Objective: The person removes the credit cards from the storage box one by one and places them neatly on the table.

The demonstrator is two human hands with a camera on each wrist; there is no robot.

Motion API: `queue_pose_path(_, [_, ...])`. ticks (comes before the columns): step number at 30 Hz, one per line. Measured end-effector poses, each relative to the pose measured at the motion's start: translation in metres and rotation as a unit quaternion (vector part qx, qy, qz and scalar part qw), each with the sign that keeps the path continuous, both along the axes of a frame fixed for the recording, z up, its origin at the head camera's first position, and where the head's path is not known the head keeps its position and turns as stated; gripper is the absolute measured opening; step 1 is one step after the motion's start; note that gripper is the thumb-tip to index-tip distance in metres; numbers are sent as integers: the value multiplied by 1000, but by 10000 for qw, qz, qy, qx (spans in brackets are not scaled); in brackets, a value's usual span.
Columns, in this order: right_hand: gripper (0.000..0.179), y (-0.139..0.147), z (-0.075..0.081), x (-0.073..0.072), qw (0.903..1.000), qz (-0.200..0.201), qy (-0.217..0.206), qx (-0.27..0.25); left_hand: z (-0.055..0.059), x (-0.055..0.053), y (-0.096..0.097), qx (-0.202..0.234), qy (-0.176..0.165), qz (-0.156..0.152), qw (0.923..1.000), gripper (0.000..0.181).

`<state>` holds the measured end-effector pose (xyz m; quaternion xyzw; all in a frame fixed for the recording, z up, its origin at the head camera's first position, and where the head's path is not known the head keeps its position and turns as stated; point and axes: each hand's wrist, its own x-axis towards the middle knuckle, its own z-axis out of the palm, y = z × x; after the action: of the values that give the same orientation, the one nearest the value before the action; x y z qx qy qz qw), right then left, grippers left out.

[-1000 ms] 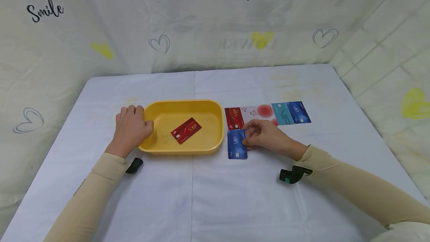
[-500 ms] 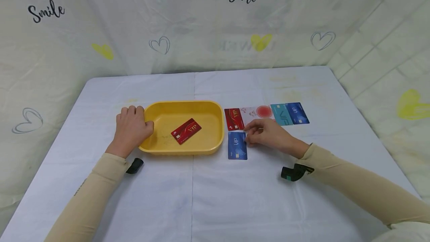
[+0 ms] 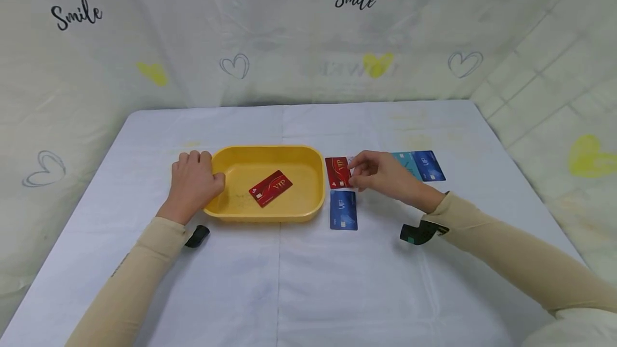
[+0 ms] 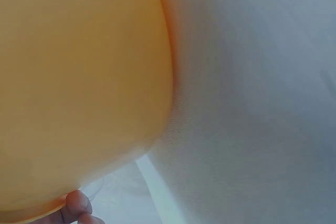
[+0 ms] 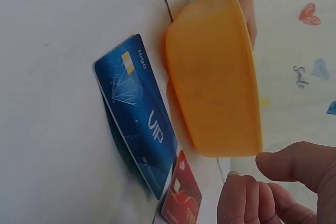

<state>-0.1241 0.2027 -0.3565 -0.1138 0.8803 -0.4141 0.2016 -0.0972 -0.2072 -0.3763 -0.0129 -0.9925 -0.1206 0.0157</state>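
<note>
My left hand (image 3: 196, 181) grips the left rim of a yellow plastic tray (image 3: 315, 175); its fingertips show at the rim in the left wrist view. Inside the tray a red VIP card (image 3: 271, 188) lies slanted. To the right of the tray, a blue VIP card (image 3: 343, 211) lies lengthwise below another red VIP card (image 3: 337, 172). Just above the table at that red card's right edge is my right hand (image 3: 383, 176), fingers loosely bent. In the right wrist view a gap shows between thumb and fingers, with nothing held.
Right of the red card, a row continues with a teal card (image 3: 408, 164) and a blue card (image 3: 430, 166); my right hand hides most of the white-and-red card between. A white cloth covers the table (image 3: 308, 283). A printed curtain (image 3: 289, 31) hangs behind.
My right hand has let go of the blue card below the row and moved up to the red card's right edge. My left hand stays on the tray.
</note>
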Motion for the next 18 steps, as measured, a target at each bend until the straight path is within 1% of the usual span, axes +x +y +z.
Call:
queue_pose_path(2, [34,-4,5,-2,9998,28,171,76,1,0,0,12,-6,-1,10000,34])
queue_pose_path(6, [31,-14,13,-8,9977,242,593,202,2,0,-1,30,-11,4,10000,33])
queue_pose_path(11, [26,-26,21,-16,9924,668,1034,45,3,-1,-1,15,-17,40,10000,34])
queue_pose_path(18, [30,-51,37,-25,9850,1061,1359,108,2,-1,-1,-35,-85,101,9999,37])
